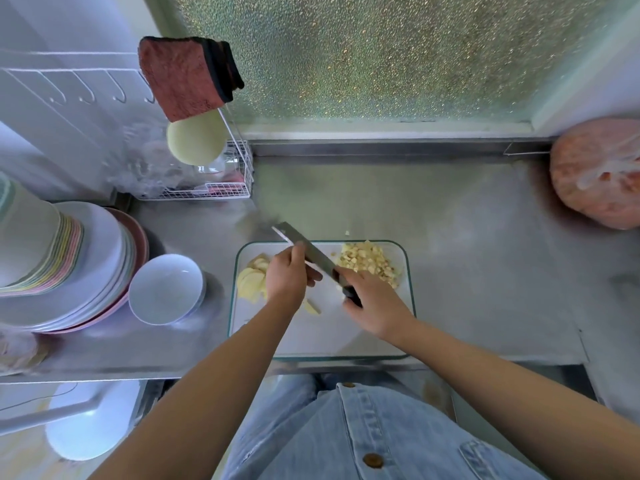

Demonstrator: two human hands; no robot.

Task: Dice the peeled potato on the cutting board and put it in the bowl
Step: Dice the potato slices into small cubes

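Note:
A white cutting board (322,330) with a green rim lies on the steel counter. Potato slices (251,278) sit fanned at its left end and a heap of diced potato (367,259) at its far right corner. One thin strip (311,307) lies near the middle. My right hand (372,304) grips the black handle of a knife (308,249) whose blade points up and left over the board. My left hand (289,275) is at the blade, fingers curled and touching its flat side. An empty white bowl (166,289) stands left of the board.
A stack of plates (86,271) fills the left counter beside the bowl. A wire rack (221,181) with a cloth hung above it stands at the back left. A pink bag (599,174) sits at the far right. A frosted window runs behind the counter.

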